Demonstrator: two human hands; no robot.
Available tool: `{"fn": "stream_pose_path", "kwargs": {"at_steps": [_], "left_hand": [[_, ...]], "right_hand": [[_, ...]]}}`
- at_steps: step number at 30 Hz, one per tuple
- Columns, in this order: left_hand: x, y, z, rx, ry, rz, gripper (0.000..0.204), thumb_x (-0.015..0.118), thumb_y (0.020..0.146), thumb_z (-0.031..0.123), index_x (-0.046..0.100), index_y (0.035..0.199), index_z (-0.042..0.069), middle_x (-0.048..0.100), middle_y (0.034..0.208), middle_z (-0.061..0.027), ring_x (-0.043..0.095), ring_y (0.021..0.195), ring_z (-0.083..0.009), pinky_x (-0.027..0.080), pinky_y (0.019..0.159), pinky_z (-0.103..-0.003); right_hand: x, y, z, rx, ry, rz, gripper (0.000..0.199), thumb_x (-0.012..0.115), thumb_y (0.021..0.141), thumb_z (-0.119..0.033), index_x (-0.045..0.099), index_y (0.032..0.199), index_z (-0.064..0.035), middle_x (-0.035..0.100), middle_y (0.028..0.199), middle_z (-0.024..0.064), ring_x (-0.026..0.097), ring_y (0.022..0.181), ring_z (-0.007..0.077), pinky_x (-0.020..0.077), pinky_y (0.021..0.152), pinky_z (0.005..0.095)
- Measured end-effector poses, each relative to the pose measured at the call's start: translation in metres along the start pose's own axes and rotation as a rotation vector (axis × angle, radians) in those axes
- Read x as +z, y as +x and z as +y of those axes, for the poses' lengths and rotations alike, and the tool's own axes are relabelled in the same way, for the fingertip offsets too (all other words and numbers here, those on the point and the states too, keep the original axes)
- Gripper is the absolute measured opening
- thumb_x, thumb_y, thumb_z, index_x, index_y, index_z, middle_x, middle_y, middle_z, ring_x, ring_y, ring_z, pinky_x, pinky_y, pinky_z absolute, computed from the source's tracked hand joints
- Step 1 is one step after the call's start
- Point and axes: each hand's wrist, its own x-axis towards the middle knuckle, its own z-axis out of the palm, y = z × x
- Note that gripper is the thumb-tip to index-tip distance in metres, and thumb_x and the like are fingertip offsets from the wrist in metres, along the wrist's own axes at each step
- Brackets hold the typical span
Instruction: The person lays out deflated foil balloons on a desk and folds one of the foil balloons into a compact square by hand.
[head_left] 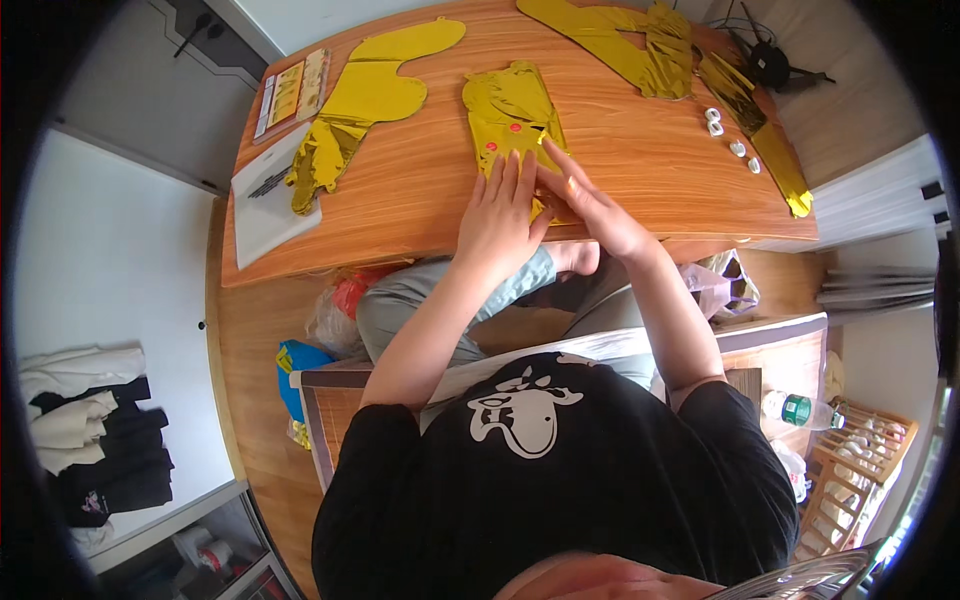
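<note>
A gold foil balloon [510, 100], flat and folded into a narrow rectangle, lies at the middle of the table near its front edge. Two small red dots [515, 128] show on its creased surface. My left hand [500, 215] rests flat on the near part of it, fingers stretched out and pointing away from me. Beside it, my right hand [590, 205] lies slanted over the balloon's right edge, with its fingers extended toward the left hand. The near end of the foil is mostly hidden under both hands.
Another flat gold balloon [385, 85] spreads over the table's left, its crumpled end on a white sheet [275, 200]. More gold foil [640, 50] lies at the far right. Small white rolls [738, 148] sit near the right edge, with a black device [768, 62] behind.
</note>
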Motion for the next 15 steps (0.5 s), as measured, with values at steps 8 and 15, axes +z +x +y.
{"fn": "stream_pose_path", "kwargs": {"at_steps": [8, 15], "left_hand": [[0.004, -0.001, -0.003, -0.033, 0.115, -0.118, 0.079, 0.054, 0.101, 0.050, 0.033, 0.158, 0.000, 0.038, 0.159, -0.0296, 0.035, 0.150, -0.0431, 0.028, 0.122, -0.055], [0.006, 0.000, -0.004, -0.039, 0.064, -0.109, 0.082, 0.054, 0.100, 0.054, 0.035, 0.156, -0.003, 0.037, 0.160, -0.0299, 0.034, 0.150, -0.0429, 0.027, 0.123, -0.054]], "right_hand": [[-0.023, -0.047, -0.014, -0.131, -1.186, 0.498, 0.023, 0.066, 0.096, -0.013, 0.071, 0.117, -0.0031, 0.066, 0.131, 0.0150, 0.061, 0.121, 0.0329, 0.0472, 0.105, 0.0415], [-0.024, -0.060, -0.011, -0.288, -1.352, 0.270, 0.032, 0.071, 0.091, -0.017, 0.073, 0.122, -0.0086, 0.061, 0.141, 0.0135, 0.054, 0.133, 0.0364, 0.0454, 0.107, 0.0475]]}}
